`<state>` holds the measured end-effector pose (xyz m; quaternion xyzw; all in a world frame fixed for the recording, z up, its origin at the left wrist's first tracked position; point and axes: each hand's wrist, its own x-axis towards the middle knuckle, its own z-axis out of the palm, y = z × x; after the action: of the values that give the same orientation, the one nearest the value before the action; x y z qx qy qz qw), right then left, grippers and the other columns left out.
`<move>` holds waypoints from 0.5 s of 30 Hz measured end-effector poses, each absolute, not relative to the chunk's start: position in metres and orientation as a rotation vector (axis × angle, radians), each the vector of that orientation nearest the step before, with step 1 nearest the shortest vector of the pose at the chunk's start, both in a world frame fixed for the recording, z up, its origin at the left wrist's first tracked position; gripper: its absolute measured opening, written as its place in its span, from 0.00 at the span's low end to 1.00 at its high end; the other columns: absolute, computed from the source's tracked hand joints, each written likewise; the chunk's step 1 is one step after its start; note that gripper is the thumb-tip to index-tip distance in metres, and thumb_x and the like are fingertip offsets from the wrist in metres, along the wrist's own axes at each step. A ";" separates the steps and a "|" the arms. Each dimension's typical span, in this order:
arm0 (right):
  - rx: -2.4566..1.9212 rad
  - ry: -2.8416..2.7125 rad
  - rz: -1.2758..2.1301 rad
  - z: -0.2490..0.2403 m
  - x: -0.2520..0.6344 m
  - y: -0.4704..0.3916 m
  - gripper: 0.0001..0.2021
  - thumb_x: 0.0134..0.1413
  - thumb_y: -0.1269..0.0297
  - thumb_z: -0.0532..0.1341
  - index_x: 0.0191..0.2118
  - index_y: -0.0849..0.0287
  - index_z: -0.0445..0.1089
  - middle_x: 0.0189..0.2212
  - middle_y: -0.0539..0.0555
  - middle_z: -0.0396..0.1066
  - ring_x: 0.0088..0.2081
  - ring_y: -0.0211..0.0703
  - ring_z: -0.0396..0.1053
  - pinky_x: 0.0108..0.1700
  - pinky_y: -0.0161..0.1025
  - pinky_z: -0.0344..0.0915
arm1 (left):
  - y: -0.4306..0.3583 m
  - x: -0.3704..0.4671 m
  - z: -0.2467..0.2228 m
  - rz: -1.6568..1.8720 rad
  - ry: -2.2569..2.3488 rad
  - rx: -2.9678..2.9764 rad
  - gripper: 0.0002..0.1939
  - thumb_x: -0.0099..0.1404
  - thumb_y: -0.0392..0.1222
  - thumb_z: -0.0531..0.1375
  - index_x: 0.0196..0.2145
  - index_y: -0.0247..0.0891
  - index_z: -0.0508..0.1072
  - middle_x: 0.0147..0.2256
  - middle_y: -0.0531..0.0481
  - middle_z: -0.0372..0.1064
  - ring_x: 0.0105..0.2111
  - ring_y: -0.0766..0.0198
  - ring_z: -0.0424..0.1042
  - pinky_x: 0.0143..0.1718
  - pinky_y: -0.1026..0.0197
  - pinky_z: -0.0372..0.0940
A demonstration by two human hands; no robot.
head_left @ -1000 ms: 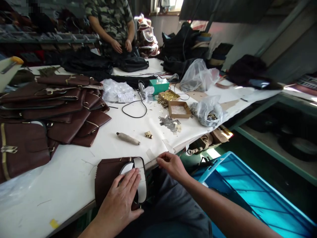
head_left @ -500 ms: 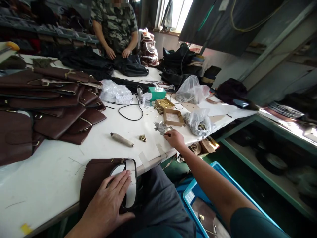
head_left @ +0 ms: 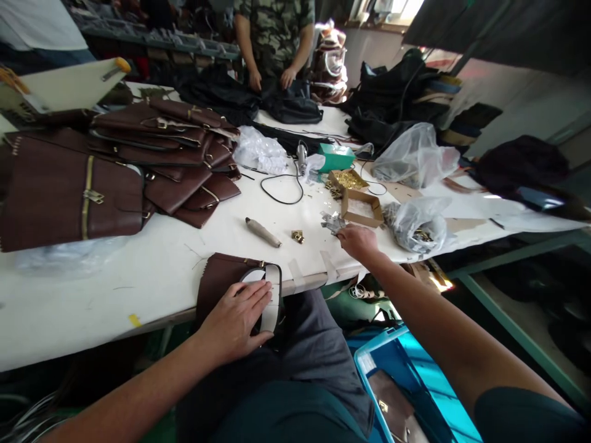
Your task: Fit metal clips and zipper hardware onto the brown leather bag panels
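A long table with a white covering (head_left: 157, 261) filled much of the room, with daylight coming through a window (head_left: 406, 8) at the back. A heap of dark brown leather bags (head_left: 180, 187) lay on the left side of the table, and across it a person in a camouflage shirt (head_left: 274, 31) had both hands at soft black bags (head_left: 293, 109). Toward the right stood a green box (head_left: 335, 161), a shallow brown cardboard tray (head_left: 362, 218) and a clear plastic bag of metal fittings (head_left: 418, 231). A tapered, greyish-tan rod (head_left: 263, 232) lay near a small brass-coloured fitting (head_left: 298, 236). Below, beside the wearer's leg, was a bright blue plastic crate (head_left: 363, 363) with brown leather inside.

A dark brown leather bag piece (head_left: 215, 277) with a pale grey curved strip (head_left: 273, 311) lay at the near table edge, partly over the lap. The left hand (head_left: 240, 317) rested flat on it, fingers extended and clamped on nothing. The right hand (head_left: 357, 242) reached to a scatter of flat grey metal plates (head_left: 331, 221); its fingertips were hidden, so whether they had closed on one could not be told.
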<state>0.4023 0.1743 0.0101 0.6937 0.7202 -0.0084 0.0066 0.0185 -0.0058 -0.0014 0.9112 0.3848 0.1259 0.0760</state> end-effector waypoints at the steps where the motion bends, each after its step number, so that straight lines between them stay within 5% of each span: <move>1: 2.167 2.264 -0.013 0.010 0.402 0.174 0.15 0.70 0.59 0.59 0.45 0.53 0.84 0.50 0.60 0.81 0.48 0.54 0.74 0.45 0.43 0.66 | -0.006 0.019 -0.002 0.360 1.156 2.732 0.41 0.69 0.67 0.63 0.68 0.34 0.70 0.71 0.40 0.63 0.70 0.46 0.62 0.69 0.42 0.54; 6: 2.205 2.259 -0.037 0.011 0.405 0.179 0.19 0.66 0.51 0.62 0.56 0.51 0.81 0.52 0.59 0.80 0.46 0.55 0.76 0.41 0.43 0.68 | -0.008 0.018 -0.003 0.213 1.143 2.759 0.59 0.56 0.76 0.69 0.71 0.32 0.65 0.74 0.35 0.56 0.73 0.42 0.57 0.71 0.41 0.50; 9: 2.187 2.242 -0.066 0.013 0.405 0.187 0.16 0.66 0.54 0.62 0.51 0.50 0.83 0.48 0.58 0.82 0.44 0.54 0.76 0.40 0.43 0.68 | -0.008 0.017 0.002 0.093 1.114 2.771 0.64 0.52 0.74 0.73 0.73 0.31 0.60 0.76 0.34 0.51 0.74 0.41 0.54 0.72 0.41 0.48; 15: 2.125 2.252 -0.009 0.014 0.400 0.191 0.17 0.70 0.59 0.57 0.43 0.55 0.85 0.46 0.62 0.81 0.45 0.57 0.76 0.42 0.44 0.67 | -0.006 0.017 0.014 -0.074 1.088 2.754 0.61 0.54 0.63 0.75 0.74 0.30 0.57 0.77 0.33 0.48 0.75 0.41 0.51 0.73 0.41 0.47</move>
<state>0.4000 0.1907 0.0137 0.6861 0.7272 -0.0030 0.0226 0.0175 -0.0055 0.0143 0.9260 0.3659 -0.0247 0.0894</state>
